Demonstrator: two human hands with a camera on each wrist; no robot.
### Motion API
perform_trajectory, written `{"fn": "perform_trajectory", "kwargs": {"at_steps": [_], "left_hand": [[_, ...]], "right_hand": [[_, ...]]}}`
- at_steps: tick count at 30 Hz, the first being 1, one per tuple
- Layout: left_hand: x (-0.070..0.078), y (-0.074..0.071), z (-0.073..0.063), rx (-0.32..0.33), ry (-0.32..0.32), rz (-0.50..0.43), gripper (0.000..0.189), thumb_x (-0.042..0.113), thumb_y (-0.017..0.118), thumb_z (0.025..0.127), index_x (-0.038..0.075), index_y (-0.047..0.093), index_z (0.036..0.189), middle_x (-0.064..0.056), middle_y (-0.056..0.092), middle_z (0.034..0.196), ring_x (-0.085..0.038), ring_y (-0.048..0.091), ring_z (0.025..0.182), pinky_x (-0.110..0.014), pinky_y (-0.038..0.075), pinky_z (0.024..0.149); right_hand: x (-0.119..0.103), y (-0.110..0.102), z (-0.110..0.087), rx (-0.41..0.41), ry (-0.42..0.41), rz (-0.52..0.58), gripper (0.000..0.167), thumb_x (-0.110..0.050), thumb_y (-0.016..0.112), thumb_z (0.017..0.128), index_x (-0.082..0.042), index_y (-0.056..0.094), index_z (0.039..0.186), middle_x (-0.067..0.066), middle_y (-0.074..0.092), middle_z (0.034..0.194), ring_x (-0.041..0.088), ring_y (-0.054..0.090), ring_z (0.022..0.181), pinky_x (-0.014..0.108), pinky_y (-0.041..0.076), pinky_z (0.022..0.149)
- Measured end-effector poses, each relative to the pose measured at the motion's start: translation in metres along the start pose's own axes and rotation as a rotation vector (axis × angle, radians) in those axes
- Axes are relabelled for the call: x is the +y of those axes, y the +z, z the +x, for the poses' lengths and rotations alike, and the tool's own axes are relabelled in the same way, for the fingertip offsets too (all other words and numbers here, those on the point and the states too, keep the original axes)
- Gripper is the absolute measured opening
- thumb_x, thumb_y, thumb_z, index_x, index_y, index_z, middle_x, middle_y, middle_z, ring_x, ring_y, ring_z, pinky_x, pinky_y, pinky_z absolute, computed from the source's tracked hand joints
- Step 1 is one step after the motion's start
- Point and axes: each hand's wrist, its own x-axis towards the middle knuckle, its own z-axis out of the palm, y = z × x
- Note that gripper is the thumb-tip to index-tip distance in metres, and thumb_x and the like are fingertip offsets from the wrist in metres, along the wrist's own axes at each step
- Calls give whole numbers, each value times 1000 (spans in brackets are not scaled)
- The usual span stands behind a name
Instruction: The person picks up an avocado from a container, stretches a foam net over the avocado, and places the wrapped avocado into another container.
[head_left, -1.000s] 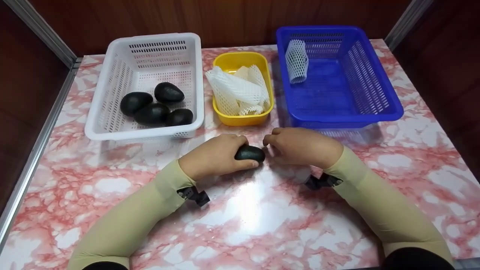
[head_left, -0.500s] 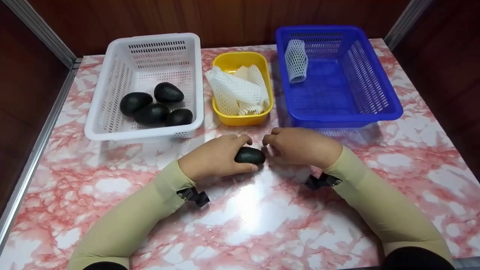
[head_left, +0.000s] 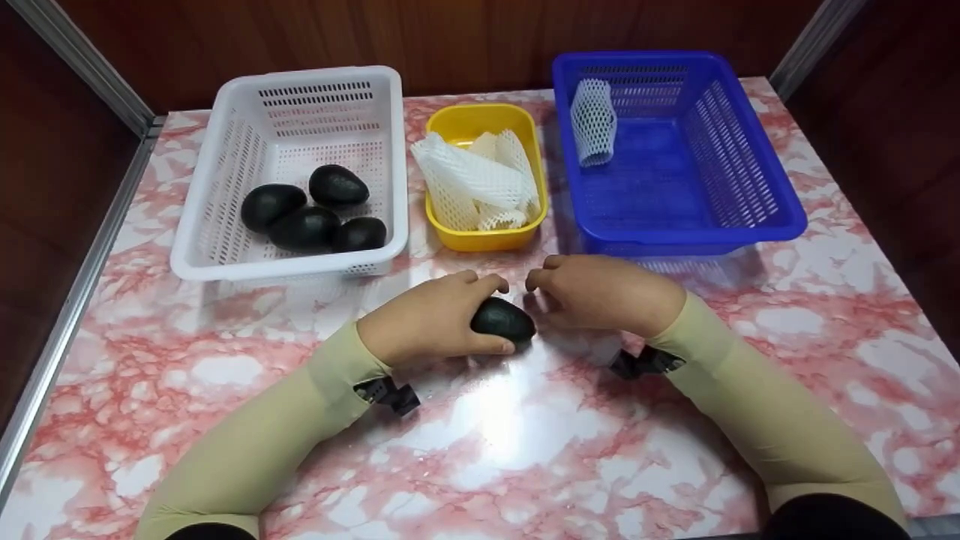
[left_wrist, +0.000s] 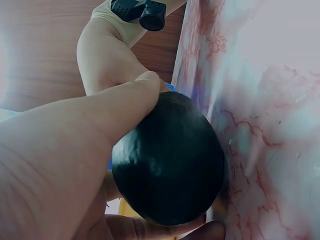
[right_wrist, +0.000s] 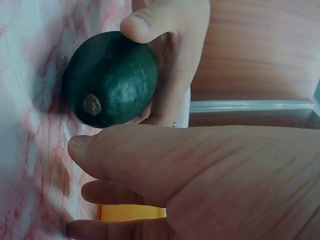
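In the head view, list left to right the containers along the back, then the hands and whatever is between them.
Back: white basket → yellow container → blue basket. Nearer: left hand → dark fruit → right hand.

A glossy dark-green avocado (head_left: pixel 504 319) lies on its side within the left hand (head_left: pixel 429 315), stem scar (right_wrist: pixel 92 104) exposed.

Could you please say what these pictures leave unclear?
- Head view: one end of the dark fruit, covered by the left hand.
- Head view: how many foam nets the yellow bin holds; they overlap.
- Left wrist view: much of the right hand, behind the left hand.
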Motion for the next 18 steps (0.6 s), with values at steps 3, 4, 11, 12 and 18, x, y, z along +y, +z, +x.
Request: {"fn": "perform_trajectory", "kwargs": {"at_steps": [3, 4, 11, 12, 18], "left_hand": [[1, 0, -2, -9, 0, 7, 89, 70, 77, 90, 24, 50, 161, -10, 62, 143, -29, 69, 119, -49, 57, 106], [1, 0, -3, -15, 2, 10, 89, 69, 79, 89, 25, 50, 161, -10, 62, 140, -28, 69, 115, -49, 58, 103], [2, -3, -9, -39, 53, 51, 81, 57, 90, 83, 28, 56, 150, -7, 59, 124, -25, 68, 95, -45, 60, 87], [2, -3, -10, -37, 62, 53, 81, 56, 91, 83, 28, 55, 150, -7, 59, 124, -25, 69, 95, -45, 60, 88], [1, -9, -12, -49, 81, 51, 95, 55, 93, 82, 26, 48, 160, -10, 61, 133, -29, 72, 107, -49, 61, 97]], "right_hand": [[0, 0, 0, -5, 5, -1, 32, -20, 78, 96, -8, 72, 126, 12, 72, 106, 28, 69, 90, 47, 63, 82], [0, 0, 0, -7, 8, 1, 33, -20, 79, 96, -8, 72, 126, 12, 72, 106, 28, 69, 90, 47, 63, 82], [-1, 0, 0, -4, 7, 12, 30, -22, 80, 96, -7, 72, 120, 11, 70, 102, 27, 68, 88, 46, 63, 80], [0, 0, 0, 0, 5, 11, 29, -22, 80, 96, -7, 72, 119, 11, 70, 101, 26, 68, 87, 46, 63, 80], [-1, 0, 0, 6, 2, 9, 32, -22, 79, 97, -7, 73, 124, 12, 72, 103, 27, 69, 89, 46, 63, 80]]}}
